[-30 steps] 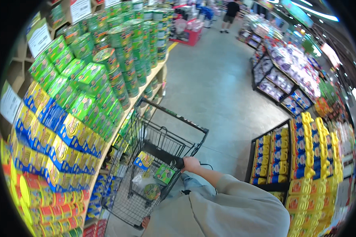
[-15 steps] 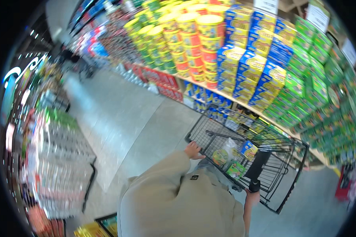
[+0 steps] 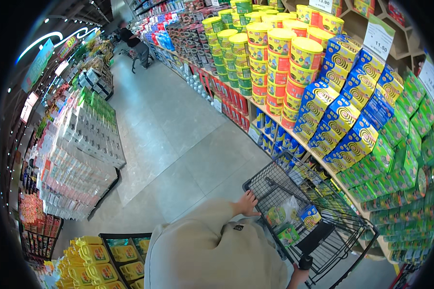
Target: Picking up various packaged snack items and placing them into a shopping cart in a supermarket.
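Plainly, the black wire shopping cart sits at a slant between the person and the stacked shelf, its far side close along the shelf front. The left hand is at the cart's near rim by one corner, its grip loosely spread; how firmly it presses cannot be told. The right hand meets the black handle end, which covers its fingers, so I cannot tell how its grip stands — and the forearm behind it is cut off by the lower edge.

Inside the basket lie a yellow-and-blue box with a spiral print, a green box, a round green package and a crumpled clear plastic bag, its contents hard to make out. A black panel hides part of the cart floor.

Above, spiral-print cartons stand between yellow-lidded tubs and green boxes — the latter darkening toward the fisheye rim. Yellow jugs are cropped below.
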Tool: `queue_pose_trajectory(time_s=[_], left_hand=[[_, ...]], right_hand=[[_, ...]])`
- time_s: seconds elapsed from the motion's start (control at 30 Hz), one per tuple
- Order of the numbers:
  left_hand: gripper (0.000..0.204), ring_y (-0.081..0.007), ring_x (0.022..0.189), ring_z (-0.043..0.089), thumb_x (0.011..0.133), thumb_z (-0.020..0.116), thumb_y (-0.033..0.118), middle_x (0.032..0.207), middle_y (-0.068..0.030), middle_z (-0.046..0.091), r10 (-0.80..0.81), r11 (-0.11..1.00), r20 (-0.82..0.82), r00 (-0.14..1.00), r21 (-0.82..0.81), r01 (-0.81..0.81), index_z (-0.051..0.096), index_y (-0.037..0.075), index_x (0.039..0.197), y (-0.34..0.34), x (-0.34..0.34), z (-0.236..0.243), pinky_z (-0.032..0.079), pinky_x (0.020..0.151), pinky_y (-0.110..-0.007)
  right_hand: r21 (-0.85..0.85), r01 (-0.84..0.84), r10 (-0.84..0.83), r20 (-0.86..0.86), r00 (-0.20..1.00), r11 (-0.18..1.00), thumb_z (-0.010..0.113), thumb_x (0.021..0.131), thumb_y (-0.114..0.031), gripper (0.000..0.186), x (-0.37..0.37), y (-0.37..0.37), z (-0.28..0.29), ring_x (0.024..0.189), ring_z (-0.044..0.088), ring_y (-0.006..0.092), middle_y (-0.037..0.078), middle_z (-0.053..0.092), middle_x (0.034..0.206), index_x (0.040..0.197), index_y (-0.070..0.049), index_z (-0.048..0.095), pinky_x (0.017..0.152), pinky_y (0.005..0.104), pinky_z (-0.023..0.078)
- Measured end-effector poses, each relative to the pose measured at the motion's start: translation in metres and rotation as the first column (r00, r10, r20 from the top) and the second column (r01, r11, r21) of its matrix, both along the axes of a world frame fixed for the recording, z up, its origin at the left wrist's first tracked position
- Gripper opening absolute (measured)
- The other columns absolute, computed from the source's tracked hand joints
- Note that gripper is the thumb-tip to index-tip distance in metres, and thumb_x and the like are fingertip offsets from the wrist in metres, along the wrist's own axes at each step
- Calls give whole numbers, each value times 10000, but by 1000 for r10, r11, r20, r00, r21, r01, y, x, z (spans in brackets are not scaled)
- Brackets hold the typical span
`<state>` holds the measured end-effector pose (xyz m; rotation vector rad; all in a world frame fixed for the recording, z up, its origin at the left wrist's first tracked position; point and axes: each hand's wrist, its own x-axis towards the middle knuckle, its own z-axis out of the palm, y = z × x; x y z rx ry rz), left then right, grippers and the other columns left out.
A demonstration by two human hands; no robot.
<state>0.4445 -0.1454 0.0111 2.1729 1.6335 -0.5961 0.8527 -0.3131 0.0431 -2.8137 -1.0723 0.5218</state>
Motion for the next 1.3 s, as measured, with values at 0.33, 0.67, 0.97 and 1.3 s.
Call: queue_pose_trajectory(time_s=[0.33,0.67,0.97,1.3], left_hand=[[916,-390,1256,382,747,404,792,1214,-220,533,-71,996,105,992,-40,75,581,-6,1161,15,0,-14,130,1106,-568],[449,-279,798,549,843,636,431,825,-150,610,102,910,608,787,-377,174,597,-16,837,88,97,85,439,725,-379],[397,-222,846,581,803,699,397,933,-118,628,-136,837,666,733,-319,446,613,23,906,80,79,188,457,722,-360],[365,-283,977,578,813,725,175,991,-93,613,520,273,812,265,-452,849,601,55,1135,35,137,222,463,783,-330]], right_hand=[[105,-42,28,133,991,994,867,496,-469,611,-6,-22,-14,708,663,349,169,681,777,872,-25,679,585,453,506],[-100,48,-54,-59,997,994,842,554,-530,603,41,-9,2,741,654,387,178,680,776,849,-31,677,624,438,516],[-164,75,-96,-130,987,984,869,498,-511,608,18,-4,36,721,658,369,177,676,739,805,-22,677,634,431,520],[-183,52,-87,-192,978,982,887,491,-437,612,14,6,34,775,654,343,138,671,816,896,-52,635,669,436,513]])
